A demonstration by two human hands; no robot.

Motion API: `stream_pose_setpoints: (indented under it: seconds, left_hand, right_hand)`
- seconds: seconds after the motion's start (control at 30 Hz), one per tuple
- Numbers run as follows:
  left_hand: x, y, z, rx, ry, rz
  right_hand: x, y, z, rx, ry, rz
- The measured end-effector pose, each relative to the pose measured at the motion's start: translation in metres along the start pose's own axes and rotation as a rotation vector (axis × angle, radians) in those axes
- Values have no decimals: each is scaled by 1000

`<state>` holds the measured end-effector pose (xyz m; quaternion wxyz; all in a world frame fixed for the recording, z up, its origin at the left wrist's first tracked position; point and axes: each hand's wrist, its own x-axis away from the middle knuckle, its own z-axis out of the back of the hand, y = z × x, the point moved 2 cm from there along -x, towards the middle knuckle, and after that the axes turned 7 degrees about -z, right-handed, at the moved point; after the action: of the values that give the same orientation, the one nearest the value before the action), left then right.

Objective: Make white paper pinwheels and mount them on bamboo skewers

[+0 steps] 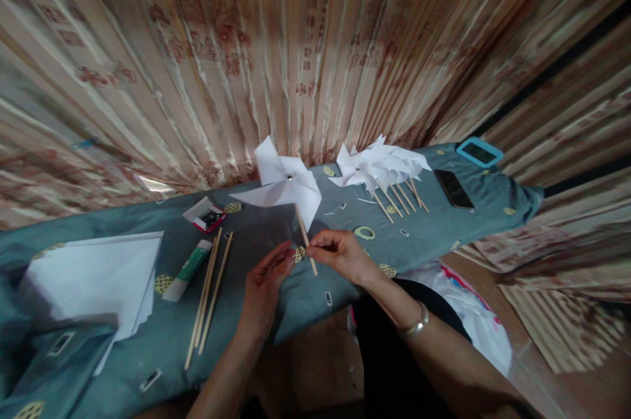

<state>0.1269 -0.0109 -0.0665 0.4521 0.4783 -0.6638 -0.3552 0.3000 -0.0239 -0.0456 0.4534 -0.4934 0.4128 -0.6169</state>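
A white paper pinwheel (306,190) on a wooden stick stands tilted above the cloth-covered table, a dark pin at its centre. Between thumb and fingers, my right hand (340,253) pinches the lower part of that stick. Just left of the stick is my left hand (266,277), its fingers stretched out and slightly apart, with nothing in them. To the right lies a row of several overlapping white pinwheels (367,166) with their sticks toward me. A pale green tape roll (364,233) rests beyond my right hand.
At left are a stack of white paper (93,274), a green and white box (188,269), loose wooden sticks (215,294) and a small open packet of dark pieces (204,215). A phone (453,189) and a blue-framed device (480,152) lie at right. Curtains (276,44) hang behind the table.
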Motion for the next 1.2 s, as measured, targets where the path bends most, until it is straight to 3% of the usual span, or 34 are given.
stream_pose_setpoints:
  seconds: [0.17, 0.27, 0.37, 0.47, 0.67, 1.2]
  left_hand:
    - [5, -1, 4, -30, -37, 6]
    - [8, -3, 4, -33, -63, 14]
    - [9, -5, 3, -24, -84, 19]
    - [11, -7, 3, -30, -97, 26]
    - [12, -8, 4, -79, -133, 5]
    - [16, -11, -1, -102, -135, 57]
  right_hand:
    - [-12, -8, 70, 171, 272, 64]
    - [-15, -13, 104, 647, 452, 52]
    - [-20, -14, 123, 1024, 482, -82]
    - [-26, -11, 131, 1206, 461, -183]
    - [-35, -2, 137, 1296, 434, -249]
    - [-47, 17, 140, 1376, 444, -344]
